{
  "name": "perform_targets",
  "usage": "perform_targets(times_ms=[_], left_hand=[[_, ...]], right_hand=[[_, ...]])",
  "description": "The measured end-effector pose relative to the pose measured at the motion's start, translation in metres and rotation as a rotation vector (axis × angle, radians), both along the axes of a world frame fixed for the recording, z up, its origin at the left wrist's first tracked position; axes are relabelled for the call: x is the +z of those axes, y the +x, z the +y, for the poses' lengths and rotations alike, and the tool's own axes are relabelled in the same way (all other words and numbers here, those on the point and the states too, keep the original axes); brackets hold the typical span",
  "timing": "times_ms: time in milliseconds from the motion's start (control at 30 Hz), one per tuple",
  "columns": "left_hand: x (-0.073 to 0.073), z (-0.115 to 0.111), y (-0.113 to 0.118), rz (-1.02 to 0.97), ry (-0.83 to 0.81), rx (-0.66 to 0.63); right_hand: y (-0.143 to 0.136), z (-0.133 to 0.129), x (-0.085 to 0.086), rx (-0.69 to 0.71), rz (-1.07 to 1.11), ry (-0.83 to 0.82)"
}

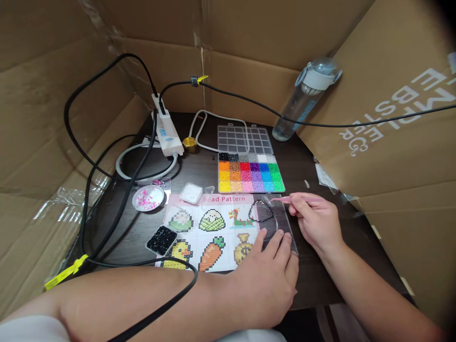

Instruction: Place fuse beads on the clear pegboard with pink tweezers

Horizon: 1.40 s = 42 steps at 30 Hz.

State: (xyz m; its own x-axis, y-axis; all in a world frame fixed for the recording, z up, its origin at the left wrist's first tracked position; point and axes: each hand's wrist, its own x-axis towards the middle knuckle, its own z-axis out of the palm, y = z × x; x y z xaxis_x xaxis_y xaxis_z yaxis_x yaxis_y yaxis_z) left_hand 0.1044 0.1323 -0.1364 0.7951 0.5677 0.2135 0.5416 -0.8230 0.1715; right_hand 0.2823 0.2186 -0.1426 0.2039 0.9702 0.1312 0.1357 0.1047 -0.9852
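Note:
My right hand (318, 219) pinches pink tweezers (281, 200), their tips over the far part of a clear pegboard (285, 223). On the pegboard a row of black beads (251, 208) forms a rounded outline. My left hand (269, 273) lies with fingers stretched out across the pegboard's near part, touching it. Under the pegboard's left side is a bead pattern sheet (197, 244) with pixel pictures, among them a carrot and a duck. A small box of black beads (162, 240) and a small box of white beads (191, 193) rest on the sheet.
Beyond the sheet stands an open compartment case (285, 183) of coloured beads. A white dish (161, 202) holds pink and white beads. A power strip (167, 133), a small gold cup (190, 144) and a water bottle (297, 107) stand farther back. A black cable (142, 260) crosses over my left forearm. Cardboard walls (245, 71) surround the table.

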Motion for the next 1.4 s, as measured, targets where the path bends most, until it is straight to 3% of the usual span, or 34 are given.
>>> perform_targets(times_ms=[100, 433, 1400], left_hand=[[0.000, 0.001, 0.000, 0.003, -0.002, -0.002], [-0.001, 0.001, 0.001, -0.003, 0.009, 0.012], [0.000, 0.001, 0.001, 0.009, 0.015, 0.014]], right_hand=[[-0.002, 0.000, -0.005, -0.017, 0.006, -0.036], [-0.009, -0.001, 0.005, -0.028, -0.171, -0.059], [-0.012, -0.001, 0.007, -0.050, -0.210, -0.051]])
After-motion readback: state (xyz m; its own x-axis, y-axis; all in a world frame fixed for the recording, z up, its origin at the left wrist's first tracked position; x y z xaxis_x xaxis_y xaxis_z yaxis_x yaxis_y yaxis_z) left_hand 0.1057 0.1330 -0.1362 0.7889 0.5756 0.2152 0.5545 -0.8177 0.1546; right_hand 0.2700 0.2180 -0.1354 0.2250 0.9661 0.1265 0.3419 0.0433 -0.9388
